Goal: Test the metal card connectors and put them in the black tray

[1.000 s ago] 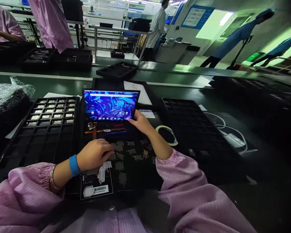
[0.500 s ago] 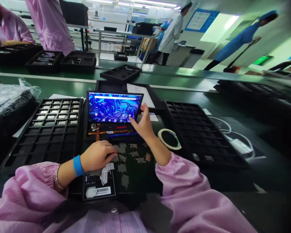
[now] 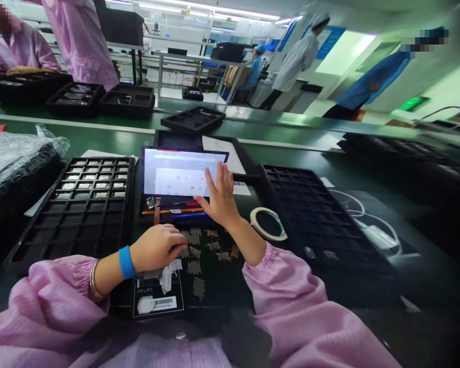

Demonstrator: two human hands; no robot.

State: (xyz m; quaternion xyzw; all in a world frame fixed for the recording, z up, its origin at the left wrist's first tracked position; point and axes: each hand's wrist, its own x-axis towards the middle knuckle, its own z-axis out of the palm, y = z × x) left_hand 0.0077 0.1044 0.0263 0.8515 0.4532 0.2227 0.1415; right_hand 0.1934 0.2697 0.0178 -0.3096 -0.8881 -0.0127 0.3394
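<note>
A tablet screen (image 3: 172,171) leans upright in front of me, lit with a pale page. My right hand (image 3: 220,199) is before its lower right part, fingers spread and holding nothing; whether a fingertip touches the glass I cannot tell. Below the screen are a small circuit board (image 3: 151,203), an orange flex cable (image 3: 191,210) and a blue pen-like stick (image 3: 189,216). My left hand (image 3: 159,248) rests closed above a black labelled battery-like pack (image 3: 157,291), its fingertips hidden beside thin metal plates (image 3: 194,267). Anything inside those fingers is out of sight.
A compartment tray (image 3: 88,199) with metal parts lies left, another tray (image 3: 318,214) right. Beside the latter are a tape roll (image 3: 255,225) and a white adapter (image 3: 381,237) with cable. A plastic-wrapped stack (image 3: 15,163) stands far left. Several people work or walk behind the bench.
The screen has switched from a blue swirling wallpaper to a pale page. My right hand has shifted slightly left across the screen, its fingers more spread. My left hand keeps its closed pose.
</note>
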